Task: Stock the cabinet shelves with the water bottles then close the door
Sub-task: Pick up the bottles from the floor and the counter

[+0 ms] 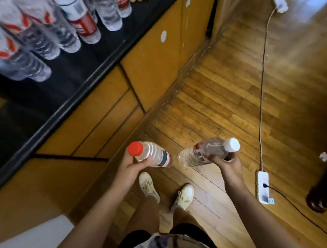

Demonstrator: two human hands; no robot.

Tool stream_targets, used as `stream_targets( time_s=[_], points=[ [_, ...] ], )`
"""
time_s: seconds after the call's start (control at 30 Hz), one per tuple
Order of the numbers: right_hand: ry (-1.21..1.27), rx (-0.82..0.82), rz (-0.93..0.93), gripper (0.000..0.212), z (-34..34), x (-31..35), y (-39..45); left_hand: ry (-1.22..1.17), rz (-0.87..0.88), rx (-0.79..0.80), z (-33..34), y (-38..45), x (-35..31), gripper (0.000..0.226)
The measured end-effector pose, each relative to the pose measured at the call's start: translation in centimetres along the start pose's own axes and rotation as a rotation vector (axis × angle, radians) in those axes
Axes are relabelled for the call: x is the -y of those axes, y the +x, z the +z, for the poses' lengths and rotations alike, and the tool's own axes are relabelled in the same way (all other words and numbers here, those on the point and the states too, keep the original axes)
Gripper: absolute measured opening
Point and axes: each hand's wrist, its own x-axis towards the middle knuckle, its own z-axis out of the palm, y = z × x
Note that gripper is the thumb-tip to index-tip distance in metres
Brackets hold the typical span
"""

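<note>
Both hands forward, left (pixel 131 166) around red-capped bottle (pixel 150 155), right (pixel 228 163) around white-capped bottle (pixel 208 152).

The dark shelf (pixel 52 90) is crowded at its far left by a row of standing bottles (pixel 44 35); its near front strip lies bare, open to a hand; the raised black front edge (pixel 80 95) borders it; both hands, left hand (pixel 131 167) and right hand (pixel 229 164), are full with 1 bottle each; the wooden floor (pixel 223 95) beyond is crossed by a cable (pixel 261 94) and power strip (pixel 262 187).

Two hand-held bottles (pixel 150 155), roughly seven shelved bottles (pixel 85 24), two shoes (pixel 148 185).
</note>
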Motion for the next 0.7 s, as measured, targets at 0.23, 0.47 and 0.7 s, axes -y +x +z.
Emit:
stream_targets(
  time_s=[0.23,0.47,0.7],
  points=[
    [-0.042,0.297,-0.151,0.055,14.3,6.7,-4.5,-0.302,0.101,-0.421,-12.7,-4.9,-3.4,0.028],
    [-0.182,0.622,-0.403,0.050,29.8,11.6,-11.6,-0.325,0.352,-0.672,-27.0,-10.1,-6.9,0.024],
    [-0.186,0.934,-0.533,0.033,42.4,15.2,-15.4,-0.392,0.464,-0.855,-37.8,-12.1,-9.6,0.015]
  ],
)
